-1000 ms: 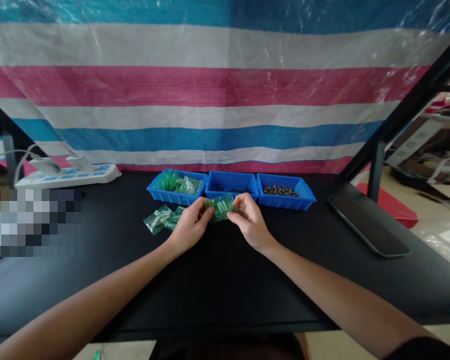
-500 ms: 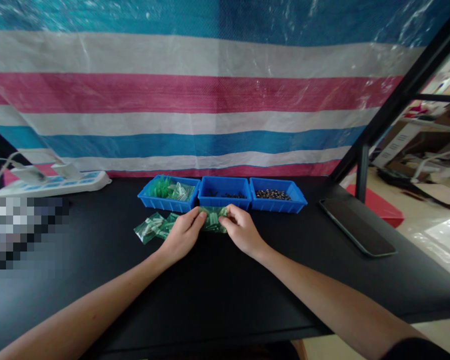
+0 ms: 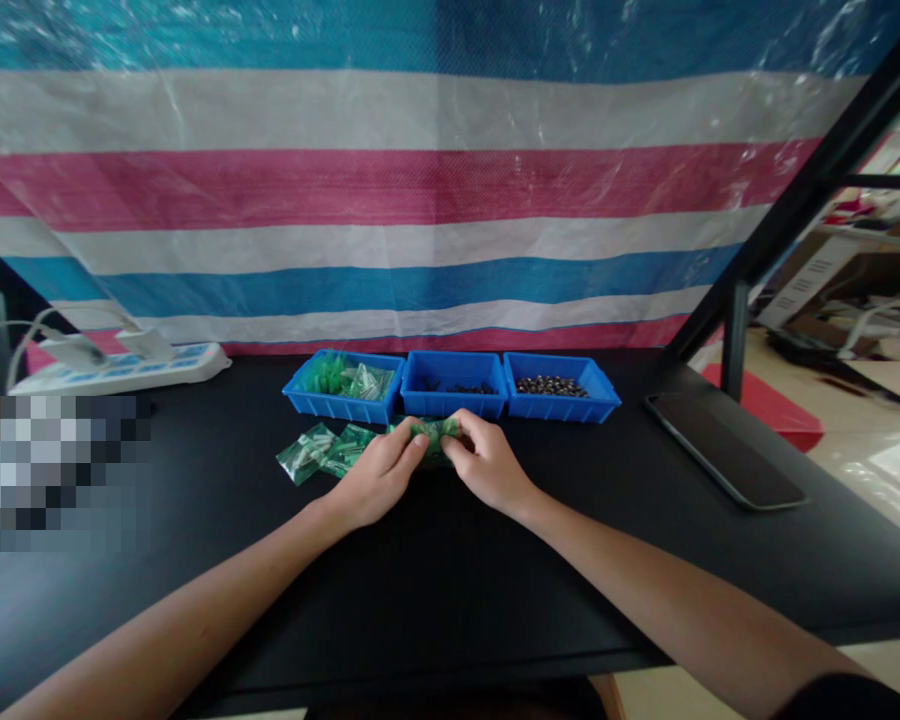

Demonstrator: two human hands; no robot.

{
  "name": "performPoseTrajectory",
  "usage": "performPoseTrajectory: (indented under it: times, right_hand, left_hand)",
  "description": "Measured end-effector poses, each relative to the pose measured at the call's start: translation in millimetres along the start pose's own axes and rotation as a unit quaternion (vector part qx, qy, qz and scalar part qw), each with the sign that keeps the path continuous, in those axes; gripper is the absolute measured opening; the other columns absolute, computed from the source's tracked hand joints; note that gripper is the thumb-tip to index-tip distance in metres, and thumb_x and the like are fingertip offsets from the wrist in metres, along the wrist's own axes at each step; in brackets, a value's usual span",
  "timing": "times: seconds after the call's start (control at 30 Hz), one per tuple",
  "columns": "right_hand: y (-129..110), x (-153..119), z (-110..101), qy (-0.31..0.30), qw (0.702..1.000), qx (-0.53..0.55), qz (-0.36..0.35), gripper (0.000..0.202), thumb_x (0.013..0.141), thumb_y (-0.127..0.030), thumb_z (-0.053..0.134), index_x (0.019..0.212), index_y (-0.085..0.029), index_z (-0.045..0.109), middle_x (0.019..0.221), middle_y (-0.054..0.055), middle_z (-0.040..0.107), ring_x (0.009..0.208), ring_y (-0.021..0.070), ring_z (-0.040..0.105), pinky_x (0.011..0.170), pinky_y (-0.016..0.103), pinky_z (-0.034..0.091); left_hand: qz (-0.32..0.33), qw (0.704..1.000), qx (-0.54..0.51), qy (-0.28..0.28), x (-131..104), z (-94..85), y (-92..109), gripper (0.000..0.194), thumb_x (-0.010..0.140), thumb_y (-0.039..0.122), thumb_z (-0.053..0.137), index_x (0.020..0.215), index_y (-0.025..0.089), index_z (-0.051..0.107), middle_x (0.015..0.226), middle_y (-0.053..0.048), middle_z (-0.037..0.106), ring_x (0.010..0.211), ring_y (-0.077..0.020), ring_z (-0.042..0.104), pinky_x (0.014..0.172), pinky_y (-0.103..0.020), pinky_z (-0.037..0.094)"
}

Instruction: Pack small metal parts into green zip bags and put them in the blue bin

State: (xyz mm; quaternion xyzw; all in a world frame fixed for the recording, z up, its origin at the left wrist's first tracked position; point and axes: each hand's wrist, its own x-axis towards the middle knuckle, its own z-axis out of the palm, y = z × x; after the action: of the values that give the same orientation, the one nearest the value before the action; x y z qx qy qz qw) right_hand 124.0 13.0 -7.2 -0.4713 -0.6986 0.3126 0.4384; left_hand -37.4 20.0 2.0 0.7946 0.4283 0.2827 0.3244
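My left hand (image 3: 385, 470) and my right hand (image 3: 489, 462) pinch a small green plastic bag (image 3: 439, 437) between them, just in front of the blue bins. Thumbs and fingers of both hands are closed on its top edge and cover much of it, so its contents are hard to make out. Beside my left hand, on the black table (image 3: 450, 590), lie more filled green bags (image 3: 309, 453), partly overlapping. The left blue bin (image 3: 345, 406) holds green plastic pieces (image 3: 325, 374) and a clear bag of parts (image 3: 369, 381).
The middle blue bin (image 3: 454, 404) holds small dark screws; the right blue bin (image 3: 562, 408) holds shiny metal pieces. A phone (image 3: 724, 450) lies at the right. A white power strip (image 3: 120, 372) with plugs sits at the left, near a blurred-out area. A striped sheet (image 3: 420, 190) hangs behind.
My hands have come closer together, and the green bag between them is now bunched rather than spread flat. The whole view has shifted slightly.
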Motion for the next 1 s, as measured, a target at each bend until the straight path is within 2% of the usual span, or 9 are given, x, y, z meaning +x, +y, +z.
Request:
performPoseTrajectory:
  times: [0.13,0.27,0.4,0.5,0.63,0.73,0.83,0.9,1.0]
  right_hand:
    - [0.3,0.1,0.9,0.030,0.999,-0.010,-0.021,0.006,0.077,-0.016,0.046,0.073,-0.019,0.048,0.061,-0.003,0.048,0.056,0.0124,0.046,0.052,0.024,0.034]
    - [-1.0,1.4,-1.7,0.136,0.988,-0.019,-0.067,0.007,0.078,-0.016,0.047,0.073,-0.019,0.051,0.073,0.002,0.052,0.067,0.0144,0.050,0.059,0.027,0.041]
    - [-3.2,2.6,-5.2,0.198,0.974,-0.043,-0.106,0.010,0.077,-0.014,0.049,0.074,-0.020,0.056,0.078,0.004,0.051,0.076,0.0166,0.052,0.066,0.029,0.043]
    - [-4.7,1.3,-4.9,0.181,0.975,-0.046,-0.120,0.013,0.075,-0.010,0.050,0.075,-0.020,0.059,0.078,0.004,0.050,0.077,0.0168,0.052,0.068,0.030,0.044]
    - [-7.2,-1.5,-4.1,0.158,0.977,-0.040,-0.138,0.018,0.072,-0.006,0.048,0.071,-0.021,0.059,0.076,0.003,0.050,0.078,0.0172,0.052,0.073,0.033,0.044]
    - [-6.3,-2.8,-4.0,0.143,0.978,-0.049,-0.143,0.022,0.065,-0.001,0.048,0.062,-0.020,0.057,0.080,0.003,0.049,0.083,0.0182,0.051,0.079,0.035,0.042]
    - [-3.3,-3.9,-2.3,0.086,0.984,-0.059,-0.147,0.026,0.057,0.006,0.043,0.050,-0.018,0.052,0.093,0.005,0.050,0.094,0.0199,0.050,0.086,0.038,0.040]
    - [-1.9,-4.6,-0.8,0.052,0.986,-0.049,-0.148,0.028,0.056,0.007,0.040,0.047,-0.017,0.051,0.103,0.005,0.049,0.102,0.0207,0.048,0.089,0.039,0.038]
    - [-1.1,-3.7,0.4,0.044,0.992,-0.021,-0.117,0.030,0.058,0.007,0.038,0.049,-0.017,0.054,0.108,0.006,0.048,0.107,0.0208,0.047,0.092,0.039,0.037]
  left_hand:
    - [0.003,0.999,-0.032,-0.002,0.4,0.8,0.7,0.025,0.090,0.036,0.032,0.086,0.017,0.047,0.072,0.001,0.056,0.067,-0.0139,0.052,0.064,-0.026,0.041]
    - [-0.026,0.994,-0.096,0.048,6.0,3.0,-2.0,0.021,0.085,0.035,0.039,0.088,0.017,0.050,0.072,0.000,0.059,0.071,-0.0152,0.056,0.068,-0.028,0.044]
    - [-0.081,0.975,-0.184,0.097,10.5,2.0,-4.8,0.037,0.085,0.045,0.036,0.092,0.014,0.054,0.070,-0.002,0.061,0.067,-0.0148,0.056,0.063,-0.027,0.044]
    - [-0.098,0.973,-0.205,0.050,10.9,-1.7,-2.7,0.049,0.086,0.051,0.029,0.091,0.012,0.058,0.070,-0.004,0.063,0.066,-0.0151,0.057,0.065,-0.028,0.044]
    - [-0.089,0.978,-0.187,-0.014,10.9,-5.3,2.1,0.041,0.083,0.045,0.039,0.094,0.012,0.059,0.075,-0.005,0.064,0.070,-0.0153,0.056,0.069,-0.028,0.043]
    - [-0.085,0.980,-0.179,-0.003,11.7,-4.2,1.9,0.032,0.080,0.037,0.045,0.096,0.012,0.057,0.079,-0.004,0.062,0.072,-0.0147,0.055,0.068,-0.027,0.042]
    - [-0.079,0.983,-0.166,0.026,12.0,-1.4,-1.8,0.031,0.080,0.035,0.046,0.100,0.012,0.053,0.074,-0.001,0.056,0.067,-0.0132,0.051,0.063,-0.025,0.040]
    - [-0.065,0.985,-0.158,0.032,11.8,0.0,-4.8,0.036,0.080,0.034,0.047,0.108,0.012,0.049,0.067,0.002,0.051,0.062,-0.0122,0.048,0.057,-0.024,0.038]
    - [-0.043,0.988,-0.145,0.042,11.5,1.1,-8.2,0.042,0.078,0.032,0.050,0.115,0.011,0.045,0.062,0.004,0.045,0.057,-0.0108,0.043,0.053,-0.023,0.035]
